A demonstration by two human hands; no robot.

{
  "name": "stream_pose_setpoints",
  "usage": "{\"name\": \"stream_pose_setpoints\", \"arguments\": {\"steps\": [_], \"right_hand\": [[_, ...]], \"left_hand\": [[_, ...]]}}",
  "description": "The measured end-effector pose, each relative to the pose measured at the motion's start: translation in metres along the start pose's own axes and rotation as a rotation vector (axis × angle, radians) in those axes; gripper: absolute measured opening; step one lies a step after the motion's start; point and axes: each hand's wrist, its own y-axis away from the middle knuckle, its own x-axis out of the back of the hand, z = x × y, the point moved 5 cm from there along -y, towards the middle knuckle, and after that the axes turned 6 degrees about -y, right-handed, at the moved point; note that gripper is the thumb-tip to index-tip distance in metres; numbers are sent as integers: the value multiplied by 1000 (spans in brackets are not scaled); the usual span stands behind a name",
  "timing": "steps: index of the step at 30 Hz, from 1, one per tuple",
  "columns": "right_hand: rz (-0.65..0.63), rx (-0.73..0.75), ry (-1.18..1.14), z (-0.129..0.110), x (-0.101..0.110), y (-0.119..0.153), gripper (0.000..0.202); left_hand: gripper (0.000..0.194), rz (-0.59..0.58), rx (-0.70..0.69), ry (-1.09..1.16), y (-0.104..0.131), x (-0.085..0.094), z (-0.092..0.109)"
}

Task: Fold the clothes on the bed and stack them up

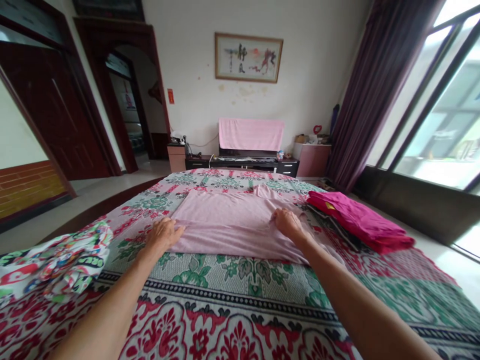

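A pale pink shirt [225, 210] lies spread on the patterned bedspread [255, 295], with a fold running across its near part. At its left edge, my left hand [163, 233] is closed on the cloth, thumb stretched over the top. My right hand [288, 222] grips the fabric toward the right side, fingers bunched and wrinkles running out from them. Past the right hand, a loose part of the shirt [265, 192] sticks up at the far edge. More pink cloth trails partly hidden under my right forearm.
Folded clothes, a bright magenta garment [360, 220] on top, are stacked at the right. A crumpled multicoloured printed cloth [63, 262] lies at the left. Beyond the bed stand a low black cabinet [288, 167] and a screen draped with a pink towel [251, 133].
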Motion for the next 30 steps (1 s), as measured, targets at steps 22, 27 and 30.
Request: {"name": "stream_pose_setpoints", "arguments": {"steps": [22, 27, 30], "right_hand": [[206, -192, -81, 48, 26, 15, 39], [-48, -395, -63, 96, 42, 28, 26], [-132, -376, -62, 108, 37, 32, 25]], "left_hand": [[41, 59, -69, 41, -2, 4, 7], [39, 155, -432, 242, 4, 11, 53], [41, 91, -611, 267, 14, 2, 81]]}}
